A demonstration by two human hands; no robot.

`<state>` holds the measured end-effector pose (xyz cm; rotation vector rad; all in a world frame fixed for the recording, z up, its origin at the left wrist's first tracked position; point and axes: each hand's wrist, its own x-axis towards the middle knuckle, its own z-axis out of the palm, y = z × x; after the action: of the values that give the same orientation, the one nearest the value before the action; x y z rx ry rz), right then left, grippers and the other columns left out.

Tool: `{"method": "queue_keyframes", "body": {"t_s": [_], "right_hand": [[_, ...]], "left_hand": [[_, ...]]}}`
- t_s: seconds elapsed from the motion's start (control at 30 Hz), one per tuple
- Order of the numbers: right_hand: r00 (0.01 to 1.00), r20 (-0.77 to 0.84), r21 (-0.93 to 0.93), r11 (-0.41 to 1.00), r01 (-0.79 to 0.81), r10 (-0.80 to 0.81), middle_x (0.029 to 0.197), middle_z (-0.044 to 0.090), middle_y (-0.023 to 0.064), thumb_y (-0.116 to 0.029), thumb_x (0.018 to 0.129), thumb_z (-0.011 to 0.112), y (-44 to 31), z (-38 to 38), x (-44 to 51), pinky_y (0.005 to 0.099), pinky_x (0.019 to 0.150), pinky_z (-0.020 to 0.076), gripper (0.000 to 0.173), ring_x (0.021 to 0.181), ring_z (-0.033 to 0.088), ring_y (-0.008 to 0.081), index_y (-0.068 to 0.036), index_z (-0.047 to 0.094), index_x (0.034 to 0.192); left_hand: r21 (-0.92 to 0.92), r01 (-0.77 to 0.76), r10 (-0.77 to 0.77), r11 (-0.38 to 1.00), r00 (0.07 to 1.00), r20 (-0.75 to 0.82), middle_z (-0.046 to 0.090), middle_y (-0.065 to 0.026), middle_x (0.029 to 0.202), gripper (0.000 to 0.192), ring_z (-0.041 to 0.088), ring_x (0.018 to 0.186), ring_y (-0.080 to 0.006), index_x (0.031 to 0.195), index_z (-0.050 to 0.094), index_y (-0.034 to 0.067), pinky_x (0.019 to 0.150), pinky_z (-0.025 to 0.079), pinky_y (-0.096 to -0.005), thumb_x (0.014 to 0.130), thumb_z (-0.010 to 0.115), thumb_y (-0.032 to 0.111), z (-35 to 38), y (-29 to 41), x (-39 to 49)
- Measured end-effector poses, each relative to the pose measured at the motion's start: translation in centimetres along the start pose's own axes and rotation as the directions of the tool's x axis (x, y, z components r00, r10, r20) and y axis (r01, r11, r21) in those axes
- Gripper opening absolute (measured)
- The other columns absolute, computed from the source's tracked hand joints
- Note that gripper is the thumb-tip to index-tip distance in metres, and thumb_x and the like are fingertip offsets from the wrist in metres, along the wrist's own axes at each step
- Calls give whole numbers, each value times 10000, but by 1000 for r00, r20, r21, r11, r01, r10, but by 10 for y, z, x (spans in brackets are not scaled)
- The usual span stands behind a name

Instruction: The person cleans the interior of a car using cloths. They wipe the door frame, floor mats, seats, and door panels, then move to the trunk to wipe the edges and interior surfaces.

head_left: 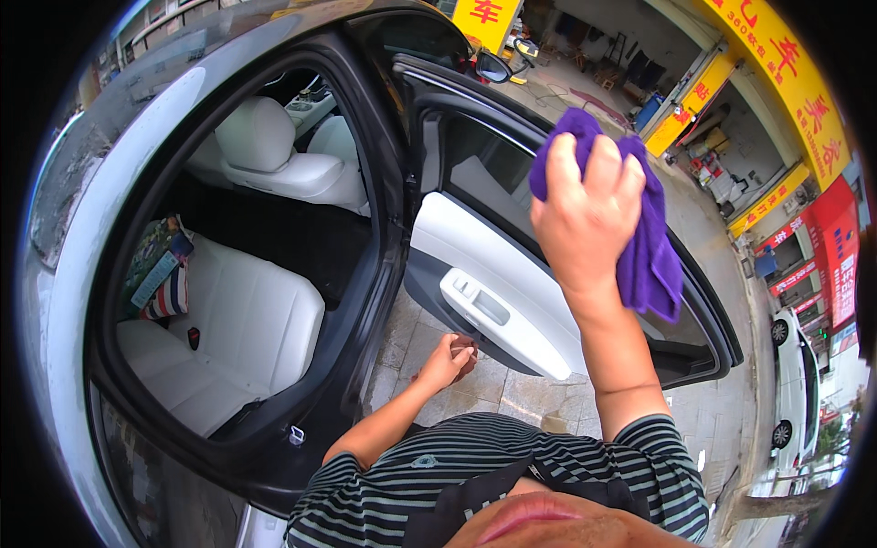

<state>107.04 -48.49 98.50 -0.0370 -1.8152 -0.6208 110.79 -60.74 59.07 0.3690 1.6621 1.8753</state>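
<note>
My right hand (593, 205) grips a purple cloth (651, 246), raised at the window frame of an open rear car door (493, 253). Part of the cloth hangs down beside my wrist. Lower down, near the bottom edge of the door's white inner panel, my left hand (449, 359) holds a brown item (465, 356), perhaps a folded cloth; its kind is unclear. The door's white armrest (503, 315) carries window switches and a pull handle. To the left, the door opening shows a white rear seat (253, 308).
Patterned cushions (164, 274) lie on the rear seat. The dark door sill and pillar (394, 205) stand between seat and door. Paving (534, 394) lies below the door. Beyond are open garage bays (603, 41) with yellow signs and a parked white car (795, 383).
</note>
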Motion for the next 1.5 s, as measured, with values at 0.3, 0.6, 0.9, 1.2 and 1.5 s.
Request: {"method": "queue_keyframes", "body": {"t_s": [0.3, 0.6, 0.9, 1.2, 1.5], "right_hand": [[970, -146, 8, 981, 196, -192, 1016, 563, 109, -201, 780, 714, -141, 131, 90, 376, 603, 445, 234, 957, 544, 333, -164, 717, 1011], [882, -49, 256, 848, 464, -468, 1132, 602, 143, -205, 811, 688, -201, 237, 75, 527, 951, 459, 136, 1170, 546, 395, -122, 720, 914], [459, 343, -104, 452, 886, -820, 1090, 724, 108, -192, 923, 639, -197, 277, -17, 606, 979, 508, 219, 1142, 643, 401, -170, 823, 1039], [309, 646, -50, 366, 929, -698, 1172, 738, 41, -292, 936, 712, -266, 426, -164, 508, 1033, 499, 293, 1178, 659, 278, -159, 788, 1186], [-27, 798, 360, 442, 821, -601, 1408, 699, 90, -363, 950, 675, -322, 489, -270, 466, 1059, 509, 527, 1271, 656, 324, -100, 691, 1406]], "left_hand": [[296, -17, 79, 955, 977, -199, 723, -243, 1270, 601, 734, 1136, -351, 1468, 485, 4, 980, 572, -427, 1029, 724, 336, -82, 11, 7], [122, -29, 71, 992, 930, -361, 752, -222, 1207, 560, 755, 1049, -306, 1435, 505, 20, 867, 604, -406, 1027, 727, 333, -121, 11, -10], [-92, 62, -102, 994, 839, -535, 731, -230, 1215, 547, 752, 1009, -318, 1403, 517, 8, 849, 605, -417, 1031, 736, 344, -144, -47, -42], [-230, 165, -279, 959, 689, -669, 737, -228, 1204, 563, 762, 1006, -301, 1417, 512, 23, 842, 605, -396, 1033, 730, 373, -149, -131, -64], [-152, 290, -300, 945, 584, -754, 736, -238, 1238, 589, 729, 1156, -360, 1415, 532, 11, 995, 554, -429, 1035, 712, 422, -126, -194, -43]]}}
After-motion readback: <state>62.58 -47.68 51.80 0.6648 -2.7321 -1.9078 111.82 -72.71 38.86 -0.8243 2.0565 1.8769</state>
